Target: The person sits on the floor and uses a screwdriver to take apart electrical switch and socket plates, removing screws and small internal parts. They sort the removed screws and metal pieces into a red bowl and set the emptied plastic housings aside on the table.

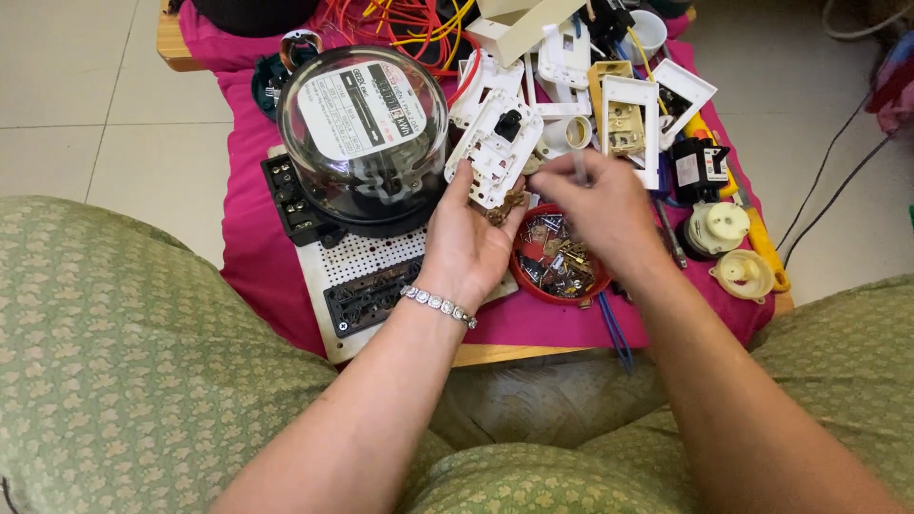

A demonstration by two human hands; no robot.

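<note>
Looking down from the head camera, we see a glass-domed electricity meter on a perforated board, white switch plates and red wires crowding the pink cloth. Our left hand is closed around a white switch module. Our right hand pinches a thin tool just beside it. Below, a red bowl holds small metal screws.

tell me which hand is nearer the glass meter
Left. The left hand holds a white switch plate right beside the meter; the right hand is farther off, above the red dish.
</note>
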